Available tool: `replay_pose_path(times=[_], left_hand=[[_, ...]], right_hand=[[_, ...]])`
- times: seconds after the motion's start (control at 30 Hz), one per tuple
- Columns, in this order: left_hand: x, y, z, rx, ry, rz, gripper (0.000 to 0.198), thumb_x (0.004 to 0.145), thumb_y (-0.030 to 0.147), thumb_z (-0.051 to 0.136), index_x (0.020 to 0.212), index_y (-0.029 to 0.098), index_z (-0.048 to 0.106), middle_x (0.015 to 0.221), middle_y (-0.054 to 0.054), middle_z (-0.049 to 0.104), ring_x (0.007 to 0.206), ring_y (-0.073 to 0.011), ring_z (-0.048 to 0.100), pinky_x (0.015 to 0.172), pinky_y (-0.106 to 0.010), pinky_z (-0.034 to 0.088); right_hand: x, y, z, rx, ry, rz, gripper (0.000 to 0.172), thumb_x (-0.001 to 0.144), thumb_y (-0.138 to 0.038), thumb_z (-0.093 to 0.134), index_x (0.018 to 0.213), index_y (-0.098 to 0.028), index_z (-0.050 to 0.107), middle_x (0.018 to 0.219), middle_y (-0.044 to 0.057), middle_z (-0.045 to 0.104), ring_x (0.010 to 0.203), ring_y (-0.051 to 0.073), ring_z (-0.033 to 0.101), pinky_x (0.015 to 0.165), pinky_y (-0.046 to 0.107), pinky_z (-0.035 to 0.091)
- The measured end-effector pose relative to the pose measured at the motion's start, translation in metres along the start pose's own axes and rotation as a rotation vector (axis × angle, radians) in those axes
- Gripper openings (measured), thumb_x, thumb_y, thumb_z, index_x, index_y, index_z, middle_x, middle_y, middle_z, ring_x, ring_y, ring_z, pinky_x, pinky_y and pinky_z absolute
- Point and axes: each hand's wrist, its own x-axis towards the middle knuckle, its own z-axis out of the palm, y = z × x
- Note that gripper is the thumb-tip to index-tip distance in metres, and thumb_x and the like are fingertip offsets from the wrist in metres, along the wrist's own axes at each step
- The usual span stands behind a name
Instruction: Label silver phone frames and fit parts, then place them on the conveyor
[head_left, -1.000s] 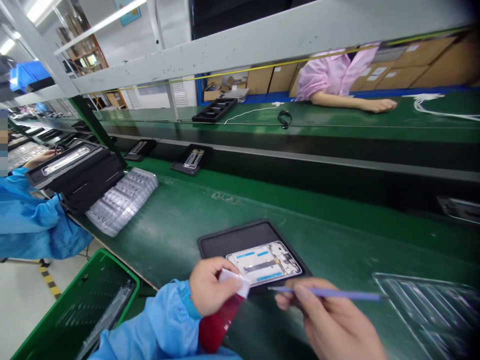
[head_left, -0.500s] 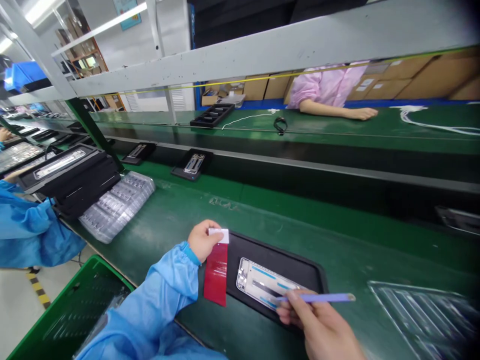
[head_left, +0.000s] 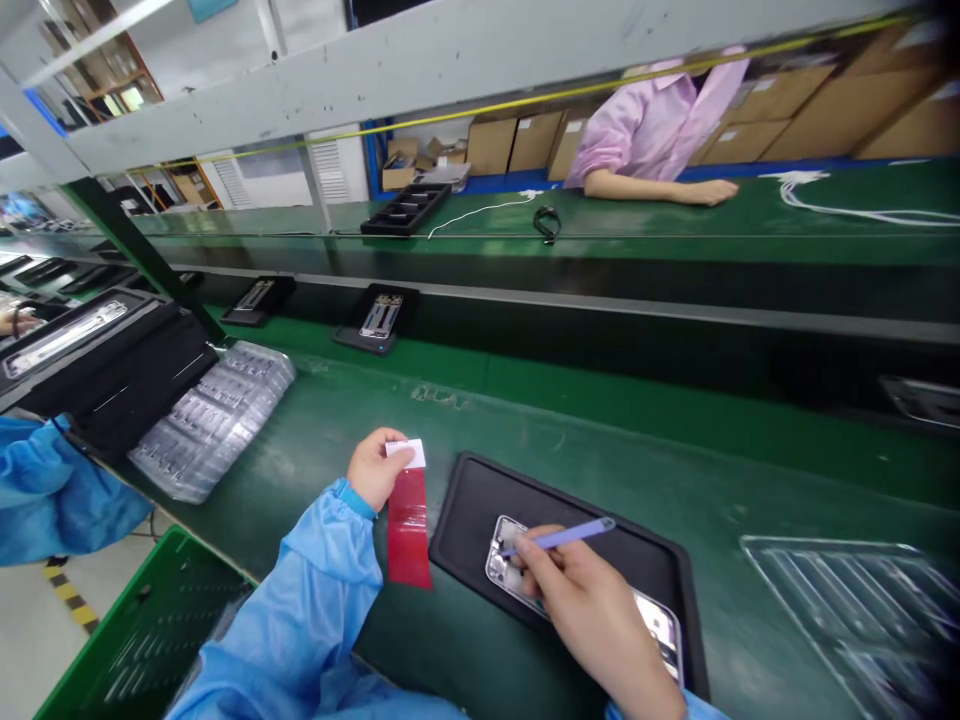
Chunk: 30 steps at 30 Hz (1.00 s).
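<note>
My left hand (head_left: 375, 472) is closed on the white top end of a red film sheet (head_left: 408, 535), which hangs beside the left edge of a black tray (head_left: 474, 492). In that tray lies a silver phone frame (head_left: 505, 540), partly covered by my right hand (head_left: 589, 600). Pinched in my right fingers is a slim purple stick-shaped tool (head_left: 576, 533). Its tip points down at the left end of the frame; whether it touches is too small to tell.
Clear plastic trays lie to the right (head_left: 840, 600) and left (head_left: 217, 420) on the green bench. Black trays with phone frames (head_left: 381, 315) stand farther back. A green crate (head_left: 161, 620) is below left. A co-worker's blue sleeve (head_left: 60, 490) shows at left; a person in pink (head_left: 637, 130) sits opposite.
My right hand has moved the purple tool from the frame's middle to its left end. My left hand and the red film have shifted left, away from the tray. The camera view has shifted.
</note>
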Motion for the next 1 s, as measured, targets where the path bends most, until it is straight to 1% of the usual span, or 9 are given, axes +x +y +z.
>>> replay_pose_path(times=[0.2,0.33,0.47,0.57,0.63,0.73,0.8,0.9,1.0], left_hand=[[0.000,-0.003,0.001,0.044,-0.024,0.002,0.025,0.069,0.031,0.078,0.087,0.017,0.067,0.068,0.002,0.065,0.061,-0.0124,0.058,0.062,-0.022,0.047],[-0.001,-0.003,0.000,0.058,-0.037,0.004,0.024,0.071,0.030,0.077,0.088,0.016,0.068,0.068,0.002,0.065,0.060,-0.0122,0.058,0.061,-0.022,0.046],[-0.001,-0.004,0.000,0.072,-0.023,0.012,0.024,0.071,0.031,0.077,0.088,0.017,0.068,0.069,0.002,0.066,0.061,-0.0126,0.059,0.062,-0.022,0.046],[-0.002,-0.005,0.000,0.080,-0.017,0.013,0.025,0.071,0.033,0.077,0.088,0.017,0.068,0.069,0.002,0.066,0.061,-0.0127,0.060,0.063,-0.023,0.047],[-0.002,-0.005,0.000,0.086,-0.015,0.014,0.025,0.071,0.033,0.077,0.089,0.017,0.068,0.069,0.002,0.066,0.061,-0.0126,0.060,0.063,-0.023,0.048],[-0.002,-0.006,0.000,0.104,-0.006,0.022,0.025,0.071,0.033,0.076,0.089,0.017,0.068,0.069,0.003,0.066,0.060,-0.0122,0.060,0.064,-0.023,0.048],[-0.003,-0.006,0.000,0.125,0.006,0.030,0.025,0.072,0.033,0.075,0.090,0.017,0.067,0.069,0.003,0.066,0.060,-0.0121,0.060,0.063,-0.023,0.049],[-0.004,-0.004,0.000,0.173,0.035,0.044,0.026,0.073,0.034,0.073,0.093,0.017,0.067,0.069,0.003,0.066,0.060,-0.0123,0.060,0.064,-0.023,0.049],[-0.005,0.000,-0.001,0.236,0.070,0.060,0.029,0.074,0.036,0.071,0.097,0.018,0.068,0.073,0.002,0.068,0.064,-0.0134,0.062,0.066,-0.024,0.051]], right_hand=[[-0.001,0.006,0.003,-0.069,0.020,0.015,0.045,0.086,-0.064,0.052,0.093,-0.021,0.065,0.061,-0.001,0.067,0.056,0.017,0.060,0.052,0.028,0.042],[0.000,0.004,0.004,-0.102,0.020,0.001,0.045,0.087,-0.064,0.050,0.093,-0.022,0.064,0.062,-0.001,0.067,0.056,0.017,0.061,0.052,0.028,0.042],[-0.001,0.003,0.004,-0.142,0.018,-0.029,0.043,0.089,-0.063,0.049,0.093,-0.023,0.064,0.064,-0.001,0.068,0.059,0.017,0.064,0.054,0.028,0.044],[-0.005,0.008,0.007,-0.201,0.059,-0.112,0.040,0.091,-0.059,0.048,0.096,-0.023,0.064,0.067,-0.001,0.070,0.061,0.019,0.066,0.058,0.029,0.047],[-0.008,0.014,0.010,-0.284,0.105,-0.235,0.035,0.093,-0.054,0.048,0.096,-0.023,0.064,0.074,0.001,0.073,0.067,0.020,0.069,0.064,0.030,0.050],[-0.013,0.024,0.014,-0.424,0.152,-0.468,0.030,0.095,-0.047,0.048,0.095,-0.024,0.067,0.093,0.003,0.076,0.083,0.022,0.072,0.076,0.033,0.052],[-0.015,0.028,0.015,-0.468,0.179,-0.561,0.028,0.095,-0.044,0.049,0.097,-0.024,0.068,0.098,0.003,0.076,0.088,0.023,0.072,0.081,0.034,0.052],[-0.014,0.029,0.014,-0.445,0.181,-0.567,0.026,0.095,-0.042,0.050,0.099,-0.024,0.068,0.097,0.003,0.076,0.087,0.023,0.072,0.083,0.035,0.052],[-0.014,0.023,0.016,-0.337,0.115,-0.485,0.026,0.093,-0.043,0.052,0.096,-0.024,0.069,0.097,0.005,0.075,0.089,0.025,0.071,0.084,0.038,0.051]])
